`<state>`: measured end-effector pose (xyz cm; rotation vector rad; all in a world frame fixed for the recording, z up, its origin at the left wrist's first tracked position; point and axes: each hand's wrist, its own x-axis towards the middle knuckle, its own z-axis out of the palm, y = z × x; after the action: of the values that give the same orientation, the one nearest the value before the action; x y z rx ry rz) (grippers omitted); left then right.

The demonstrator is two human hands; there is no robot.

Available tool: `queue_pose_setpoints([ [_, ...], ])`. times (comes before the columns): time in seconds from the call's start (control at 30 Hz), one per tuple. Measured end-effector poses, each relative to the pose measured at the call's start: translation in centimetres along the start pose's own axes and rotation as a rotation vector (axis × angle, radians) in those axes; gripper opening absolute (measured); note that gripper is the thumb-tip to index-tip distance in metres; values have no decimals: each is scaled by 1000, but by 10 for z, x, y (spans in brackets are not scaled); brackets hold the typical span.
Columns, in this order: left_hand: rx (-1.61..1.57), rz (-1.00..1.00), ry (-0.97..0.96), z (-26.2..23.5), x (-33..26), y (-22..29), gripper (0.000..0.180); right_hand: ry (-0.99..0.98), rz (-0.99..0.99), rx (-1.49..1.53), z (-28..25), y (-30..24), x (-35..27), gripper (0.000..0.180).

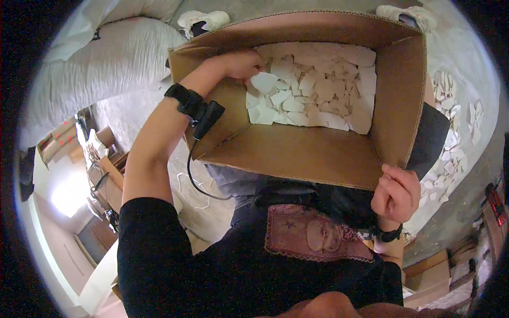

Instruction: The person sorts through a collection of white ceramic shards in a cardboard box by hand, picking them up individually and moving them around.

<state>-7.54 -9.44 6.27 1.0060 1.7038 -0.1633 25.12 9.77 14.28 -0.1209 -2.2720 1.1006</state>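
An open cardboard box [313, 159] is tilted in front of me, its inside facing up. Flat, irregular white pieces [323, 90] cover its bottom, overlapping one another. My left hand [244, 64] reaches in at the far left corner with its fingers curled together. A rounded white piece [264, 80] shows at its fingertips, seemingly pinched there. At the near right corner my right hand [396, 193] grips the box's rim, fingers folded in. Black straps circle both wrists, and the left one carries a small black device [208, 117] with a cable.
Large white sacks [116, 63] lie at the far left. More white pieces [450, 153] are spread on a pale sheet [477, 63] to the right. White shoes [204, 22] stand beyond the box. Cardboard [429, 273] is at the lower right. A thin white cord [193, 196] trails on the floor.
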Motion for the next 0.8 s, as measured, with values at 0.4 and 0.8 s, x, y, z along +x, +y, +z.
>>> queue_pose_setpoints([
  [0.4,199,271,-83,45,27,-18,23,-57,7,-64,-3,-3,3,25],
  [0.8,206,213,-49,102,45,-4,19,-67,30,-56,-3,-2,2,21],
])
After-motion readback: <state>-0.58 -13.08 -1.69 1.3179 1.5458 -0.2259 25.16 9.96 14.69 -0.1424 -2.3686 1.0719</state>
